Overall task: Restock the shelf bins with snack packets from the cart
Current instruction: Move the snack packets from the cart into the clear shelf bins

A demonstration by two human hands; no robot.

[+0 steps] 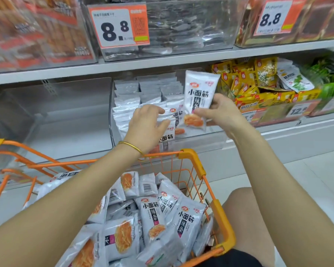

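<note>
Right hand [218, 110] pinches lower part of white snack packet [200, 91], held upright over right front corner of clear bin [201, 140] on lower shelf [281, 132]. Stacked packets [127, 101] stand in rows from bin's back wall toward front. Left hand [147, 124], gold bangle [131, 146] at wrist, fingers bent over front row at bin's middle; gripping or only touching, cannot tell. Orange cart [193, 157] sits below shelf's front edge, heaped with loose packets [152, 214]. Yellow packets [255, 81] fill next bin rightward.

Arms extended; right grip [218, 110] pinches packet [200, 91]; left grip [147, 122] curled.
</note>
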